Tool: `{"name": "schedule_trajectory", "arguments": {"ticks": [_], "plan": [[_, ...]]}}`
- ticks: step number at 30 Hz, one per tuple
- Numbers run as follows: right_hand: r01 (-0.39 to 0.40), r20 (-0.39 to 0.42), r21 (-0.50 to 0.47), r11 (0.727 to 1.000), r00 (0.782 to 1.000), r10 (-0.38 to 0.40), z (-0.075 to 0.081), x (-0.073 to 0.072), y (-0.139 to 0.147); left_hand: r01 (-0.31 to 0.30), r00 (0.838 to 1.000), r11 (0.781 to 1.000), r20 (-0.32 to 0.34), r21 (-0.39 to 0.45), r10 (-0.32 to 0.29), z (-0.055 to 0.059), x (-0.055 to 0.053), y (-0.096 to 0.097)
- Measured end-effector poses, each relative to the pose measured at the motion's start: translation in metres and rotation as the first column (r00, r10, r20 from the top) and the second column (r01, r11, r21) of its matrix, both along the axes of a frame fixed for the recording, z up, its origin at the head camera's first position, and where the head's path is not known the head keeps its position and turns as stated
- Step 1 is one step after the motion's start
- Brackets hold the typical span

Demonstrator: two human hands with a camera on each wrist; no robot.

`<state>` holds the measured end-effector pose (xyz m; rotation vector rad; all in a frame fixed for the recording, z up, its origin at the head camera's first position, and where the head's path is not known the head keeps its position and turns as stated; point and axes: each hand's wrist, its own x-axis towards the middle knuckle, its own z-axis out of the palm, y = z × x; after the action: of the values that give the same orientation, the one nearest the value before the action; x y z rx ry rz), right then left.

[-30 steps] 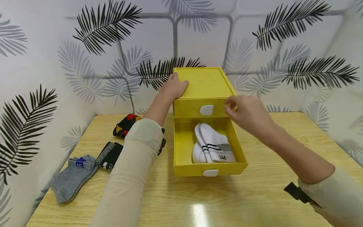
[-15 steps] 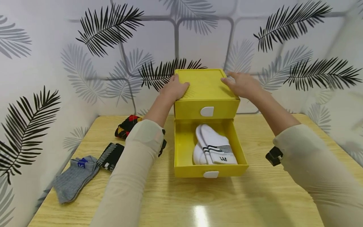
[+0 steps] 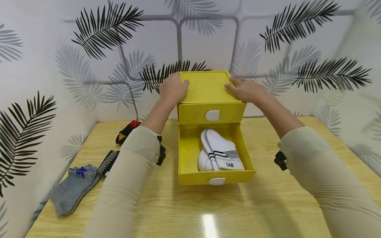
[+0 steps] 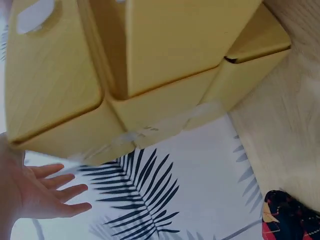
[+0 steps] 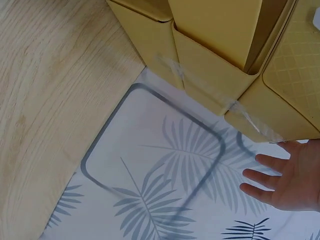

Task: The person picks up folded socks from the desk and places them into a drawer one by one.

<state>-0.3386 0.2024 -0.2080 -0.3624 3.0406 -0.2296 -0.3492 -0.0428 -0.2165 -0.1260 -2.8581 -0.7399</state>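
A yellow drawer box [image 3: 205, 86] stands at the back of the table. One drawer [image 3: 187, 155] below its top drawer is pulled out, and folded white socks [image 3: 221, 152] with dark stripes lie inside. My left hand [image 3: 174, 88] is at the box's upper left edge, thumb over the top. Along that side the left wrist view shows the fingers [image 4: 65, 192] straight and spread. On the opposite edge rests my right hand [image 3: 248, 91], its thumb on top too. Straight fingers [image 5: 262, 179] reach past the box's side in the right wrist view.
Left on the table [image 3: 166, 211] lie grey socks [image 3: 74, 188], a black sock bundle [image 3: 108, 162] with white stripes, and an argyle sock bundle [image 3: 128, 130] partly behind my left arm. A leaf-patterned wall covering [image 3: 205, 43] rises close behind the box.
My right hand has moved from the top drawer's front right corner up and back to the box's upper right edge. The left hand stays at the left edge. The drawer remains pulled out.
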Motion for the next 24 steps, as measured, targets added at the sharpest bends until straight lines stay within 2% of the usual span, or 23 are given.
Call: {"name": "schedule_trajectory", "arguments": {"ticks": [4, 7, 12, 16, 20, 22, 24], "plan": [[-0.007, 0.007, -0.003, 1.0, 1.0, 0.007, 0.0, -0.001, 0.001, 0.03, 0.999, 0.998, -0.036, 0.048, -0.028, 0.008, 0.008, -0.018], [-0.004, 0.015, -0.008, 1.0, 1.0, 0.004, 0.001, -0.001, 0.003, 0.05, 0.998, 0.994, -0.027, 0.092, -0.048, 0.01, 0.018, -0.038], [0.018, 0.022, -0.019, 1.0, 1.0, -0.017, 0.003, 0.0, 0.003, 0.095, 0.995, 0.988, -0.006, 0.122, -0.095, 0.001, 0.04, -0.077], [0.031, 0.031, -0.029, 0.999, 0.999, -0.03, 0.002, -0.001, 0.003, 0.106, 0.994, 0.991, 0.011, 0.078, -0.107, -0.017, 0.064, -0.106], [0.036, 0.042, -0.048, 0.998, 0.999, -0.034, -0.001, -0.003, 0.003, 0.104, 0.993, 0.995, 0.06, -0.002, -0.103, -0.043, 0.09, -0.13], [0.035, 0.045, -0.053, 0.998, 0.998, -0.033, -0.002, -0.003, 0.002, 0.108, 0.986, 0.993, 0.132, -0.051, -0.1, -0.058, 0.102, -0.14], [0.033, 0.047, -0.054, 0.998, 0.998, -0.031, -0.004, -0.003, 0.0, 0.113, 0.972, 0.988, 0.219, -0.109, -0.087, -0.075, 0.114, -0.148]]}}
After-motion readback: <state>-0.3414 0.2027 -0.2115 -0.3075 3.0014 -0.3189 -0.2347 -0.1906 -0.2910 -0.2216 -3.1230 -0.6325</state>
